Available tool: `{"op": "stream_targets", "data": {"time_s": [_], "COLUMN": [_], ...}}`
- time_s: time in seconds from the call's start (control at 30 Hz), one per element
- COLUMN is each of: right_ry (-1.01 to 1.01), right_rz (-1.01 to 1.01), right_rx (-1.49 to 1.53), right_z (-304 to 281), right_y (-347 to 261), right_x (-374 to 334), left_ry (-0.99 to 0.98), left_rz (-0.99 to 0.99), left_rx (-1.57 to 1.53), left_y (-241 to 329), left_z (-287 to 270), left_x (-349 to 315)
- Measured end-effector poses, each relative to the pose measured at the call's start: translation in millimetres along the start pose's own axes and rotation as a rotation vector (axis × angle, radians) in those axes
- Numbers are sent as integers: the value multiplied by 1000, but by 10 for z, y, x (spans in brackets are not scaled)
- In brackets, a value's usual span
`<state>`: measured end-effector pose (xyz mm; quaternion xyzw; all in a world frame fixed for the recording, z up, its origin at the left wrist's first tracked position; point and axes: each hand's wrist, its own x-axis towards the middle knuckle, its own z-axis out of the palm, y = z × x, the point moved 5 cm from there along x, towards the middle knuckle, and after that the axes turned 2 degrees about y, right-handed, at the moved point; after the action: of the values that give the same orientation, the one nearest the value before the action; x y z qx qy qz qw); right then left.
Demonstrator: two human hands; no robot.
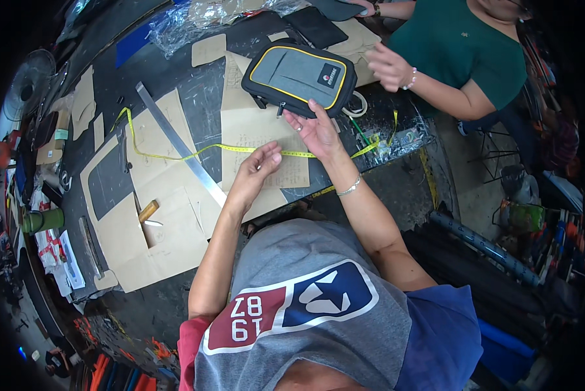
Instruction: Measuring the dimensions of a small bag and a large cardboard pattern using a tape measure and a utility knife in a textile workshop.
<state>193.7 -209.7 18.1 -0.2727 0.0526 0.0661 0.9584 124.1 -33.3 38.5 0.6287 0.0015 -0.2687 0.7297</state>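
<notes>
A grey zip pouch (289, 75) with black edges and yellow piping is at the far middle of the table, its front face up. My right hand (317, 130) grips its near edge, thumb over the front and fingers by a zipper pull. To the left, my left hand (260, 169) is open and holds nothing, fingers loosely bent. Beneath both hands, a yellow tape measure (234, 148) runs in a wavy line across the table. Under the left hand lies a brown paper sheet (240, 127) with handwriting.
A long metal ruler (168, 133) lies slanted on the dark table (204, 124). Left of it are cardboard patterns (129, 260) and a wooden-handled tool (149, 212). A tape roll (356, 104) sits beside the pouch. Another person in green (459, 52) stands far right, one hand near the pouch.
</notes>
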Motion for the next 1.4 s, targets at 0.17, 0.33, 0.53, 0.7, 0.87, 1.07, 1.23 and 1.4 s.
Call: {"op": "stream_targets", "data": {"time_s": [0.17,0.33,0.53,0.7,0.87,1.07,1.23,1.4], "right_ry": [35,-72,-171,-254,-367,100,192,87], "right_rz": [-4,-54,-174,-56,87,-58,-63,-177], "right_rx": [-72,-251,-359,-541,-933,-1255,-1267,-1360], "right_z": [43,294,657,800,532,-354,-541,-133], "right_y": [-25,-56,-34,-41,-282,-767,-760,-321], "right_x": [-113,-266,-402,-459,-729,-700,-660,-719], "left_ry": [34,-26,-147,33,205,324,446,399], "left_rz": [5,73,138,242,446,553,477,367], "left_rx": [-143,-227,-580,-824,-877,-820,-793,-861], "left_y": [100,220,488,705,954,822,440,-34], "left_z": [61,162,223,196,-294,-736,-839,-793], "left_x": [132,260,443,260,-55,-350,-381,-380]}}
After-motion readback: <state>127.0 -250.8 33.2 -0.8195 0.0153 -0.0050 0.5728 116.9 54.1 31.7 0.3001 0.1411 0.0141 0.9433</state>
